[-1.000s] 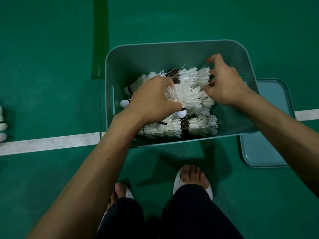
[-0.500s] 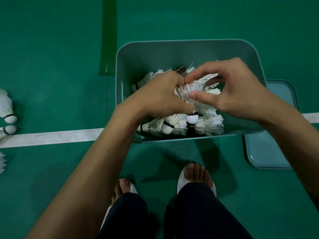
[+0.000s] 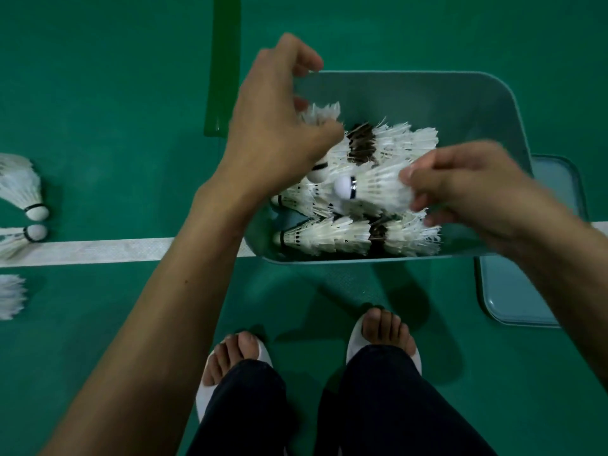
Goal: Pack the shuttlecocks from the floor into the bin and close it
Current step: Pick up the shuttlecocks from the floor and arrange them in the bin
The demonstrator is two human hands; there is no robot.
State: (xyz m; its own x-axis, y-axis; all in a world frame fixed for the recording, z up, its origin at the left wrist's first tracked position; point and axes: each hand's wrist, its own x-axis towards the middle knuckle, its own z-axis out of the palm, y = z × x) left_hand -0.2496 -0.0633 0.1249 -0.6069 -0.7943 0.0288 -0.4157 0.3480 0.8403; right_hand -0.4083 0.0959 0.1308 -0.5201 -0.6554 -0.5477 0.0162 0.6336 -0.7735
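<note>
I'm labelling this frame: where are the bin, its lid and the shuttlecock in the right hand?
bin (image 3: pixel 411 100): head view, far inner wall.
lid (image 3: pixel 503 297): head view, flat top surface.
held shuttlecock (image 3: pixel 375 189): head view, feather skirt.

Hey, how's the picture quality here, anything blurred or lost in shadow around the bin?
Head view: the right hand, pinching a shuttlecock, is smeared by motion blur; left hand slightly soft; shuttlecocks lying in the bin fairly sharp; lighting dim, no glare, soft shadows on the floor near the bin.
</note>
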